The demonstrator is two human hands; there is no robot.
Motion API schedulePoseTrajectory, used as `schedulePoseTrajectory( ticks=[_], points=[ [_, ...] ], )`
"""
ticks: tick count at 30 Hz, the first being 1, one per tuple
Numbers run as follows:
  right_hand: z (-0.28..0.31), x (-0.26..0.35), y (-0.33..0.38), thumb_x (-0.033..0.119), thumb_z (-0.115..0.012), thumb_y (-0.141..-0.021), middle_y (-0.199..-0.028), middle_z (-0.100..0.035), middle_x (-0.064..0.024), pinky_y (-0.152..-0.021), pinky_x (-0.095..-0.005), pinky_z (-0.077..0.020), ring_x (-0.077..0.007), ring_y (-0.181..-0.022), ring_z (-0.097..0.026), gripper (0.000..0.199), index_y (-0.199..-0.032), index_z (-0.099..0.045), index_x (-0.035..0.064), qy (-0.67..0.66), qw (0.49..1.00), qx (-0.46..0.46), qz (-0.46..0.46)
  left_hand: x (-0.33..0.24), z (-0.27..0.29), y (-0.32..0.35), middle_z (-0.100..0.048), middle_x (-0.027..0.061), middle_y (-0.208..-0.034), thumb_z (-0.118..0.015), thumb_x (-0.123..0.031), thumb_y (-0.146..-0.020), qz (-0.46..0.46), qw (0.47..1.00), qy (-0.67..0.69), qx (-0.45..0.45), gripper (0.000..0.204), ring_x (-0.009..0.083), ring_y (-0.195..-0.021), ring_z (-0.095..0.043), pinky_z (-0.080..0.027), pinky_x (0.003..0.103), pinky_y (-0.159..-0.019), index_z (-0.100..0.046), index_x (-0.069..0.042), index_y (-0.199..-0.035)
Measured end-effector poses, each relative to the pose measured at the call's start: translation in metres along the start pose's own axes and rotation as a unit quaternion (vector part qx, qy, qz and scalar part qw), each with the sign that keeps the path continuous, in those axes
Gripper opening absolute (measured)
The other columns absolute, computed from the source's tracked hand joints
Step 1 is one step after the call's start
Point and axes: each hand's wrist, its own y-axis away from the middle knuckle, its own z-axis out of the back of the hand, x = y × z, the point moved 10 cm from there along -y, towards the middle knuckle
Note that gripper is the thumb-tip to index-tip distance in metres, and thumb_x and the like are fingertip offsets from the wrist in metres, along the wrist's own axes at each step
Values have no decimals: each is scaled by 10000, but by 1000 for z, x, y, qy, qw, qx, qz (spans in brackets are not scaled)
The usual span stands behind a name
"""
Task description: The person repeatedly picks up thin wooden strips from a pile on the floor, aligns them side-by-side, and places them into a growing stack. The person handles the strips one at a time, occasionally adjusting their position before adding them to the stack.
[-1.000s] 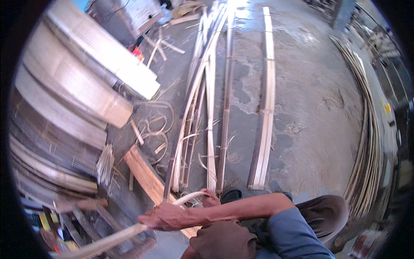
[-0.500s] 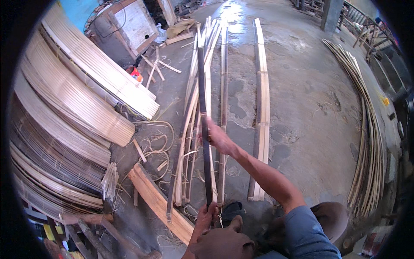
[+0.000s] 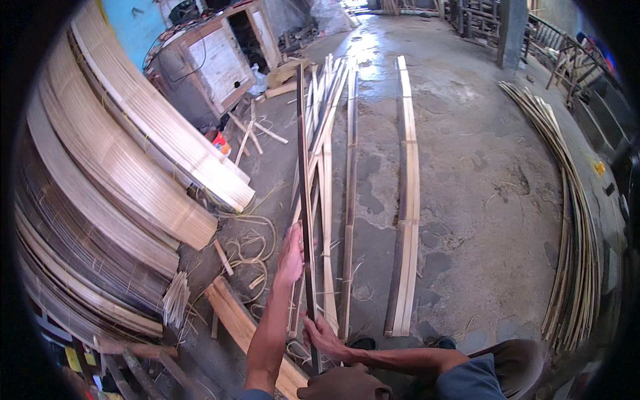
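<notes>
Gripping a long, narrow strip (image 3: 303, 167), dark on one face and pale along the edge, with both hands. Holding it lengthwise, pointing away from the body, above the floor (image 3: 480, 267) and partly in front of a loose pile (image 3: 327, 220) of similar lengths. Clamped on it partway along with the left hand (image 3: 290, 255), and nearer the body with the right hand (image 3: 325, 337); set apart from one another along its length.

Looking down also on a single long slat (image 3: 350, 200) just right of the pile, and on a wider pale-and-dark length (image 3: 408, 247) beyond that. Seeing a curved bundle (image 3: 573, 200) of thin rods well apart at the right, and a reddish-brown plank (image 3: 239, 320) near the left forearm. Facing broad stacks of slats (image 3: 167, 110) along the left side, with a small bunch of short splints (image 3: 175, 299) beside their near ends.

Can spot a small red-and-orange container (image 3: 220, 141) near a wooden cabinet (image 3: 213, 77) with a white panel, but cannot read any lettering on it: too small. Likewise unable to identify or read a small yellow object (image 3: 599, 167) beside the rods.
</notes>
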Motion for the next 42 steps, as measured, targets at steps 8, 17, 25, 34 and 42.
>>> schedulePoseTrajectory(
  ticks=[8, 17, 25, 34, 42],
  points=[
    [122, 159, -86, 213, -393, -989, -1019, -575, -333, -845, -520, -455, -481, -988, -591, 393, -1273, -385, -57, 229, 929, -267, 116, 158, 63, 203, -550, 139, -1311, -276, -551, -1024, 252, 962, -109, -4, 675, 296, -1172, -548, -407, 438, -1039, -358, -37, -1452],
    [209, 277, -130, 300, -478, -985, -1087, -601, -238, -854, -409, -482, -322, -981, -600, 523, -1385, -370, -20, 296, 876, -300, 235, 167, 10, 259, -607, 30, -695, -579, -373, -961, 37, 952, -295, -71, 349, 121, -629, -566, -456, 298, -562, -636, -28, -958],
    [203, 140, -51, 575, -221, -1021, -1091, -627, -149, -885, -378, -482, -228, -977, -603, 705, -1365, -458, 7, 163, 919, -259, 250, 69, -64, 79, -571, 66, -622, -526, -364, -986, -96, 962, -257, -4, 402, 135, -589, -556, -435, 336, -526, -604, -14, -804],
    [71, 34, -1, 386, -350, -1057, -674, -456, -12, -452, -273, -417, -97, -524, -463, 350, -1107, -472, 61, -19, 976, -175, 126, -11, -120, -68, -629, 162, -957, -471, -536, -975, -98, 933, -345, 4, 613, 203, -829, -635, -506, 377, -719, -502, 5, -1262],
    [251, 71, -111, 407, -392, -1023, -623, -437, 9, -387, -273, -386, -91, -466, -440, 334, -1081, -499, 95, 14, 944, -318, 89, 87, -49, 67, -557, 88, -1235, -467, -325, -1031, 8, 949, -309, 66, 468, 204, -1189, -511, -387, 354, -1040, -463, -10, -1376]
  ],
)
